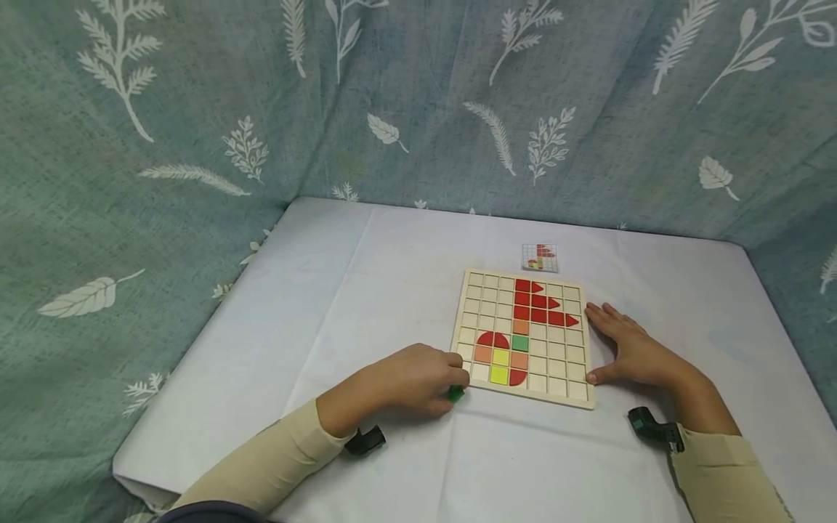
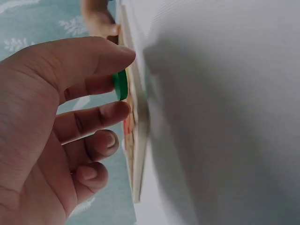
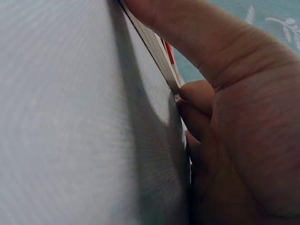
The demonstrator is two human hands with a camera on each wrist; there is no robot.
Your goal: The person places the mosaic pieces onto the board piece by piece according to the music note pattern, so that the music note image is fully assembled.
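Note:
My left hand (image 1: pixel 418 379) pinches a small green flat piece (image 1: pixel 455 394) by the front left corner of a wooden grid board (image 1: pixel 552 370). In the left wrist view, the green piece (image 2: pixel 121 85) shows between thumb and index finger; its exact shape is partly hidden. My right hand (image 1: pixel 631 350) rests at the board's right edge, thumb and fingers extended along it. On the board lie red squares and triangles (image 1: pixel 539 314), orange squares (image 1: pixel 482 354), yellow squares (image 1: pixel 500 375), a green square (image 1: pixel 519 343) and red rounded pieces (image 1: pixel 518 377).
Behind the board lies a small printed card (image 1: pixel 540 258) with a similar coloured pattern on a grid. A white cloth (image 1: pixel 366 290) covers the table. Leaf-patterned green fabric (image 1: pixel 418 109) hangs behind and at the sides.

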